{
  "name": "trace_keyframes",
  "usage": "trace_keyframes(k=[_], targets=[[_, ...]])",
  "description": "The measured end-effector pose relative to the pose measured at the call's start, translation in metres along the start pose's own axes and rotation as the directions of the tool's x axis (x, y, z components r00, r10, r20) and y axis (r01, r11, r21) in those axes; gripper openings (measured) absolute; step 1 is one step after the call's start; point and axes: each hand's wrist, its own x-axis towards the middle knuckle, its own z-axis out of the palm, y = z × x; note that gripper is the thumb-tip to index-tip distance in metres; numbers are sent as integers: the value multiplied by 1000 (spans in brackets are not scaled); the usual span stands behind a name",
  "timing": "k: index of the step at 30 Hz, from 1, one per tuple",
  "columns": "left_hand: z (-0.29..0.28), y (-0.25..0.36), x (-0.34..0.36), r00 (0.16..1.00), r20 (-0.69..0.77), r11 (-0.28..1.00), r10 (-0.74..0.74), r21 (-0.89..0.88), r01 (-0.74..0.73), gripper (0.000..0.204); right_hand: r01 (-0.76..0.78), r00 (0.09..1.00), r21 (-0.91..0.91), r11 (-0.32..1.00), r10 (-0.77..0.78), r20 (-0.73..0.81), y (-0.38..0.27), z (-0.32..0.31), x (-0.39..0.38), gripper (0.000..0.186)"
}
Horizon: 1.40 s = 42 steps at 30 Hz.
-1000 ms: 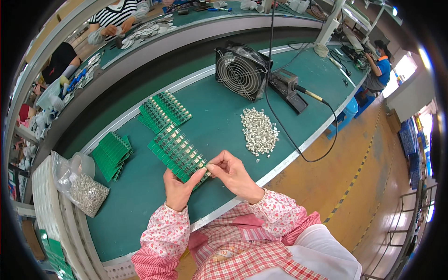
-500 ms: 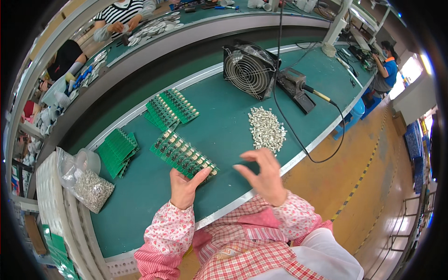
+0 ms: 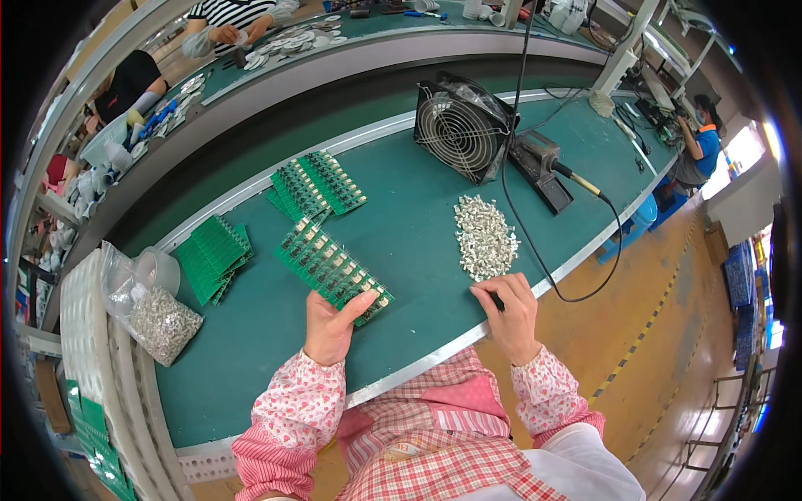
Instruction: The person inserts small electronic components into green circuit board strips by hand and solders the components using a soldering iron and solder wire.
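Observation:
My left hand (image 3: pixel 330 327) is closed on the near right end of a green circuit board panel (image 3: pixel 330 269), thumb on top. Rows of small white and dark components cover this panel, which is held tilted over the bench. Close to the near edge of a heap of small whitish parts (image 3: pixel 486 240), my right hand (image 3: pixel 511 316) has thumb and fingers drawn together. Whatever lies between those fingertips is too small to make out. Behind the held panel are more populated circuit boards (image 3: pixel 317 184); to its left lies a stack of green boards (image 3: pixel 212 257).
A fan with a wire guard (image 3: pixel 455 127) stands at the back, beside a soldering iron in its holder (image 3: pixel 551 167) whose cable loops over the bench's right edge. At left sits a clear bag of small parts (image 3: pixel 163 324). Co-workers sit across the bench and at far right.
My right hand has moved right to the near edge of the heap, and its spread thumb and fingers have closed together. My left hand still holds the panel.

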Motion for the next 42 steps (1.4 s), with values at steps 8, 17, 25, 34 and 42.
trace_keyframes(k=[8, 17, 25, 34, 42], targets=[[-1, 0, 1, 1000, -20, 1000, -22, -10, 22, 21, -712, 694, 623, 322, 454, 558, -40, 15, 19, 16], [0, 0, 2, 996, -84, 996, 38, 78, -32, 18, -716, 698, 634, 292, 268, 664, -61, 36, 37, 15], [-2, -2, 1, 991, -88, 975, 99, 209, -79, 17, -765, 641, 577, 286, 260, 722, -68, 45, 40, 18], [1, 1, 1, 988, -98, 960, 117, 267, -87, 16, -783, 622, 586, 206, 255, 741, -67, 51, 35, 19], [0, 3, 2, 992, -82, 953, 100, 296, -71, 16, -723, 684, 603, 336, 231, 692, -67, 54, 33, 17]])
